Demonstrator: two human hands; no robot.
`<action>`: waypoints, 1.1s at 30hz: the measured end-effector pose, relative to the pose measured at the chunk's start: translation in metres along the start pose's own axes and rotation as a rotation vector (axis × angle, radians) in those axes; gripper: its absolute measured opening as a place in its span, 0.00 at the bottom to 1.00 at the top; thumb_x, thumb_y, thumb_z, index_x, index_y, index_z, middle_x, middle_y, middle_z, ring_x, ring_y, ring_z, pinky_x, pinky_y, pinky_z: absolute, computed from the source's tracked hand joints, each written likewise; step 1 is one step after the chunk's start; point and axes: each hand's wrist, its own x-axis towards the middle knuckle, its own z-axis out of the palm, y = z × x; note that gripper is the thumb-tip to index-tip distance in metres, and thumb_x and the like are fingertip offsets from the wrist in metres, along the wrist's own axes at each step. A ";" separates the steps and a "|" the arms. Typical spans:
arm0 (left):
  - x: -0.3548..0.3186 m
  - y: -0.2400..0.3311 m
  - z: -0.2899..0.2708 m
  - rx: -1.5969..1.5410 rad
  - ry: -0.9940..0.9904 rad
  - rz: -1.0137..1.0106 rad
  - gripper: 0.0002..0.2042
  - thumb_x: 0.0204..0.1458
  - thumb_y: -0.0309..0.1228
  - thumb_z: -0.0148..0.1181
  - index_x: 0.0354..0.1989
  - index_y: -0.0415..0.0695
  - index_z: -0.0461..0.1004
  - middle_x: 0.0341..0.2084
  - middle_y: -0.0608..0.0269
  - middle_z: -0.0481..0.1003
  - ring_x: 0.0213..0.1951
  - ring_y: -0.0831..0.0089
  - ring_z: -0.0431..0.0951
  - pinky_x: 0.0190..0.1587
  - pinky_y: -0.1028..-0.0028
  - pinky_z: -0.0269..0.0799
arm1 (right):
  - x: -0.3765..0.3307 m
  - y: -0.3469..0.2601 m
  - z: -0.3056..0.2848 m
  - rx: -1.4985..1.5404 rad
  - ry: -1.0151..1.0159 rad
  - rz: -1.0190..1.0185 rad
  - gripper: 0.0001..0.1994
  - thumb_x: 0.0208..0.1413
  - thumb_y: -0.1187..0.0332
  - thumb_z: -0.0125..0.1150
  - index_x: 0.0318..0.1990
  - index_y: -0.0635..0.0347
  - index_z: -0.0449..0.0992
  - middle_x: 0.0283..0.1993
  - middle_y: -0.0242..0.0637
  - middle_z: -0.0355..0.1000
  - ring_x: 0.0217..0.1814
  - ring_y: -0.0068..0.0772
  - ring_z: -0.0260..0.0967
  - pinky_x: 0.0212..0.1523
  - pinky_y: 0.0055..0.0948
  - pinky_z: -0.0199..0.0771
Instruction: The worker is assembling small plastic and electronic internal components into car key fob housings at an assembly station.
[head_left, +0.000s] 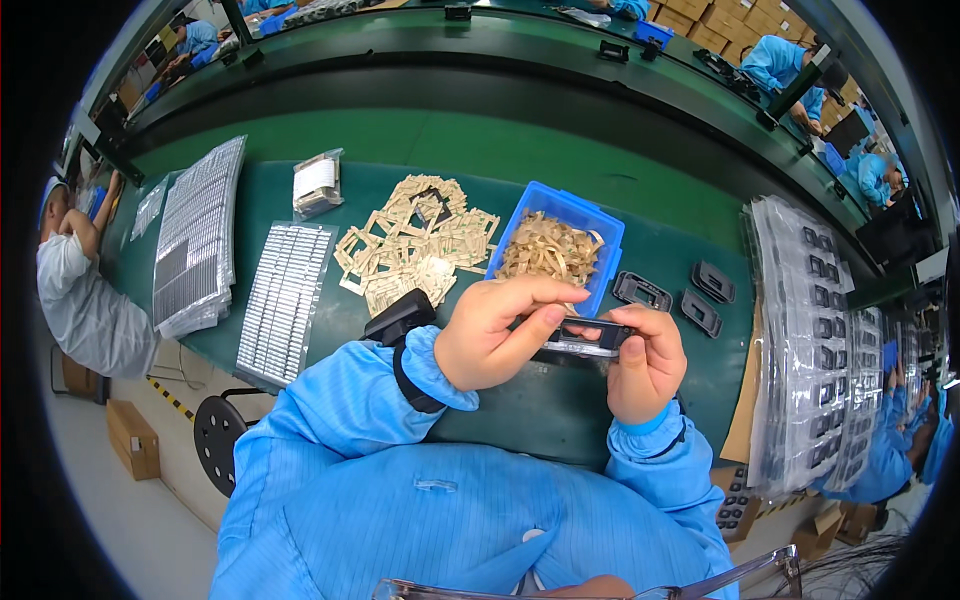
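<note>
A small black rectangular plastic frame (584,346) with an opening in its middle is held level above the green table. My left hand (505,335) grips its left end, with the thumb on the near side and the forefinger stretched over the top. Around the right end close the thumb and fingers of my right hand (645,365). Part of the frame is hidden behind my fingers. Just beyond my hands stands a blue bin (612,232) with curled tan strips (550,248) in it. To its right, several similar black frames (641,291) lie on the table.
A loose heap of flat cream-coloured frames (415,240) spreads left of the bin. Farther left are a sheet of small silver pieces (285,300), stacked sheets (200,235) and a bagged white pack (317,184). Clear trays (800,340) of black parts stack at right. Other people work nearby.
</note>
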 end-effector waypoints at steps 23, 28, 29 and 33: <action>0.016 0.009 -0.006 0.490 -0.028 0.443 0.15 0.41 0.28 0.78 0.37 0.40 0.79 0.29 0.59 0.81 0.29 0.62 0.80 0.31 0.68 0.75 | 0.006 -0.006 -0.005 -0.296 -0.105 -0.113 0.09 0.66 0.75 0.57 0.49 0.69 0.77 0.40 0.45 0.77 0.37 0.30 0.75 0.36 0.24 0.73; 0.015 0.011 -0.006 0.496 -0.019 0.453 0.14 0.42 0.28 0.78 0.35 0.41 0.79 0.29 0.60 0.80 0.28 0.62 0.80 0.29 0.68 0.75 | 0.007 -0.008 -0.004 -0.334 -0.128 -0.133 0.08 0.65 0.75 0.58 0.47 0.68 0.78 0.39 0.45 0.78 0.36 0.33 0.75 0.36 0.26 0.74; 0.016 0.011 -0.006 0.491 -0.019 0.452 0.14 0.42 0.27 0.78 0.35 0.41 0.79 0.28 0.60 0.80 0.28 0.63 0.80 0.29 0.68 0.75 | 0.007 -0.007 -0.005 -0.337 -0.127 -0.128 0.08 0.65 0.75 0.58 0.47 0.68 0.78 0.39 0.45 0.78 0.36 0.33 0.76 0.36 0.26 0.74; 0.015 0.012 -0.007 0.480 -0.027 0.435 0.13 0.43 0.27 0.77 0.34 0.41 0.79 0.28 0.60 0.80 0.28 0.63 0.80 0.29 0.69 0.75 | 0.007 -0.007 -0.004 -0.346 -0.126 -0.140 0.07 0.65 0.75 0.58 0.47 0.67 0.78 0.40 0.46 0.79 0.36 0.34 0.76 0.37 0.27 0.75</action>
